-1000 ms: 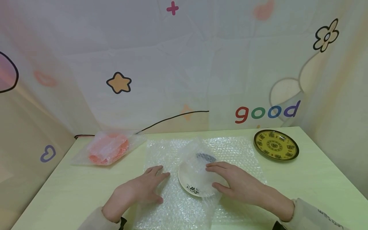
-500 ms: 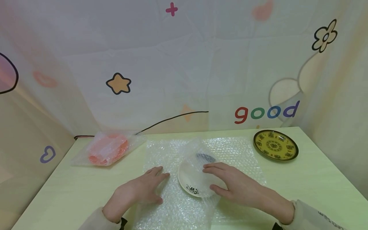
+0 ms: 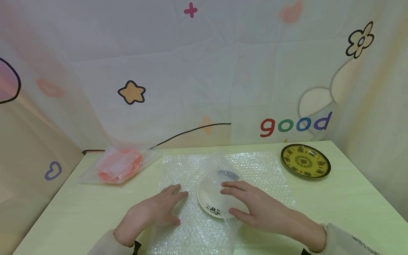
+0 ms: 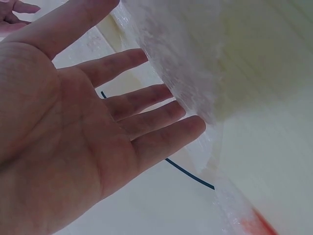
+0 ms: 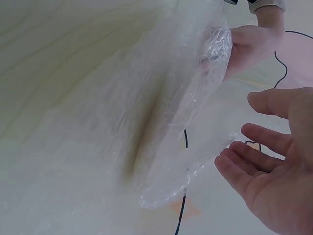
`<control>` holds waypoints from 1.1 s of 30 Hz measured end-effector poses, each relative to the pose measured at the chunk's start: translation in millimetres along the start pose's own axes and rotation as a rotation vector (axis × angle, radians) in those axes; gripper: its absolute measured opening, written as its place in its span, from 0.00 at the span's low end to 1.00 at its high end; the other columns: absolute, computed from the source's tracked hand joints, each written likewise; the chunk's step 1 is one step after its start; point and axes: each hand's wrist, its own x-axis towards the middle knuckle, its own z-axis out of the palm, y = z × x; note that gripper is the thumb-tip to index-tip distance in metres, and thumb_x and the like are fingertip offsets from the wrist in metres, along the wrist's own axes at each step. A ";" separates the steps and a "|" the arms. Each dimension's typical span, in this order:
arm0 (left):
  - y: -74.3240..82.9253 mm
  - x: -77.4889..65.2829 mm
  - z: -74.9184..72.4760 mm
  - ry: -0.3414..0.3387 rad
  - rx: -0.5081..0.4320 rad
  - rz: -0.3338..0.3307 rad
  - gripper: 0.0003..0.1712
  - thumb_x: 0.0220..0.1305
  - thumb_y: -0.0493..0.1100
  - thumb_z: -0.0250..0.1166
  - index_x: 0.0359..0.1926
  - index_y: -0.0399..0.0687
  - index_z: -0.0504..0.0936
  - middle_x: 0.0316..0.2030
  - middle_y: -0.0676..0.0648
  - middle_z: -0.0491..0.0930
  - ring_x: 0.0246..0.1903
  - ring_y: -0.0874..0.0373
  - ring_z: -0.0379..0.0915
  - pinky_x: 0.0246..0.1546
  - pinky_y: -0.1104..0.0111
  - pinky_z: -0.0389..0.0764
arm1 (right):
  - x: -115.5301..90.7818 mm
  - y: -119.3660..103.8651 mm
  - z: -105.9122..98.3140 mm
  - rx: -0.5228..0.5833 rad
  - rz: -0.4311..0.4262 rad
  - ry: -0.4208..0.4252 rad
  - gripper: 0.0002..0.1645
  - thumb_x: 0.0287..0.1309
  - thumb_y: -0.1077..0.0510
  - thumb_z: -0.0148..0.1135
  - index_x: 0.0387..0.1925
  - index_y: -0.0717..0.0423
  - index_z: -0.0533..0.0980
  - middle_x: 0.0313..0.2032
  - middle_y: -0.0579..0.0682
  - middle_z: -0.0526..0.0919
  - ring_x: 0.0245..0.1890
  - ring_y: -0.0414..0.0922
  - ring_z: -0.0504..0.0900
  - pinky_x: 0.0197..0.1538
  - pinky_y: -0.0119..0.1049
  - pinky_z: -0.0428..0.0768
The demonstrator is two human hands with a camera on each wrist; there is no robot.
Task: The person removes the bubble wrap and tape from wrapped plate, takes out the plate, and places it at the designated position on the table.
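Note:
In the head view a white plate (image 3: 206, 196) lies on a sheet of bubble wrap (image 3: 178, 173). It has a dark floral motif near its front rim and a blue-grey patch at the back, seen through a translucent flap (image 3: 211, 163) of the wrap that covers its right part. My left hand (image 3: 153, 214) has its fingers spread, fingertips on the sheet left of the plate. Over the plate's right side is my right hand (image 3: 258, 203), fingers extended and thumb apart, the fingertips at the flap. Both wrist views show the palms with nothing gripped.
A pink bundle (image 3: 121, 164) in a clear plastic bag lies at the back left of the table (image 3: 344, 212). At the back right sits a yellow plate (image 3: 304, 161) with a dark rim. A printed curtain (image 3: 178, 71) stands behind the table's far edge.
My right hand has shifted a little to the left over the plate, its fingertips now nearer the plate's middle. The left hand, plate and bubble wrap have stayed in place.

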 end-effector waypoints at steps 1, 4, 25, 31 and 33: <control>-0.1 0.2 -0.2 -0.001 -0.002 -0.002 0.45 0.56 0.43 0.79 0.73 0.44 0.70 0.75 0.34 0.57 0.75 0.38 0.50 0.70 0.43 0.62 | 0.0 -1.1 0.0 0.005 -0.002 0.000 0.26 0.67 0.57 0.69 0.63 0.56 0.76 0.69 0.52 0.73 0.68 0.49 0.72 0.66 0.51 0.74; -0.4 1.2 -0.8 -0.004 -0.003 -0.007 0.45 0.56 0.43 0.79 0.72 0.44 0.70 0.75 0.34 0.57 0.75 0.38 0.51 0.70 0.43 0.62 | 0.3 -4.0 0.0 0.017 -0.007 0.002 0.25 0.66 0.57 0.69 0.63 0.56 0.76 0.69 0.52 0.72 0.68 0.49 0.72 0.66 0.51 0.74; 0.2 3.3 -2.3 -0.017 0.016 -0.013 0.44 0.57 0.44 0.79 0.72 0.44 0.71 0.75 0.34 0.57 0.75 0.38 0.51 0.70 0.44 0.62 | 3.5 -13.6 5.3 0.087 -0.101 -0.088 0.27 0.70 0.58 0.65 0.68 0.59 0.73 0.74 0.52 0.66 0.72 0.47 0.67 0.69 0.47 0.70; 0.3 2.6 -1.3 -0.016 0.002 -0.015 0.44 0.57 0.44 0.79 0.72 0.44 0.71 0.75 0.34 0.57 0.75 0.38 0.51 0.70 0.44 0.62 | 1.9 -12.5 9.5 0.037 -0.078 -0.109 0.31 0.71 0.56 0.64 0.70 0.60 0.71 0.76 0.54 0.64 0.73 0.49 0.66 0.69 0.49 0.70; 0.2 2.1 -0.9 -0.019 -0.006 -0.016 0.44 0.57 0.43 0.79 0.72 0.44 0.70 0.76 0.34 0.57 0.75 0.38 0.50 0.70 0.44 0.62 | 1.3 -12.3 10.0 0.025 -0.055 -0.119 0.32 0.71 0.55 0.63 0.72 0.61 0.69 0.76 0.55 0.62 0.74 0.50 0.65 0.69 0.51 0.70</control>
